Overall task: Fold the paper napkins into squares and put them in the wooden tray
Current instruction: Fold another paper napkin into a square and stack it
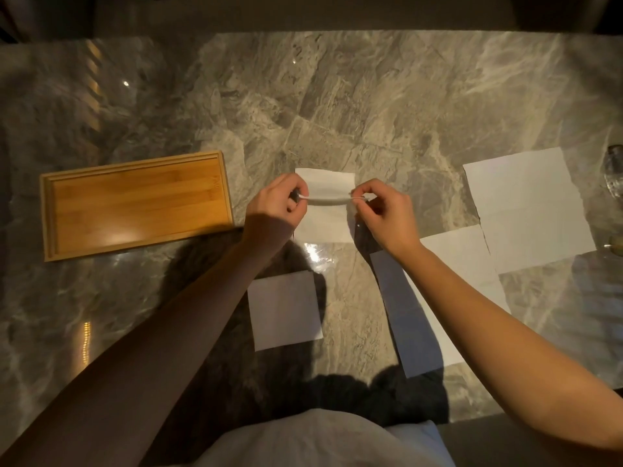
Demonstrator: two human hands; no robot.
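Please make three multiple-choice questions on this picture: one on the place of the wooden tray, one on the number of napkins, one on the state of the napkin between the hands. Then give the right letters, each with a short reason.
1. On which side of the middle napkin does the wooden tray lie? A) the person's left B) the person's right C) under it
2. How many napkins lie on the table? A) two B) four C) seven
3. What is the middle napkin's state? A) flat, untouched B) crumpled C) pinched at both ends, partly folded

1 A: the wooden tray lies beyond the left hand.
2 B: the middle one, a folded square nearer the person, two open sheets on the right.
3 C: left hand and right hand each pinch an end of its fold.
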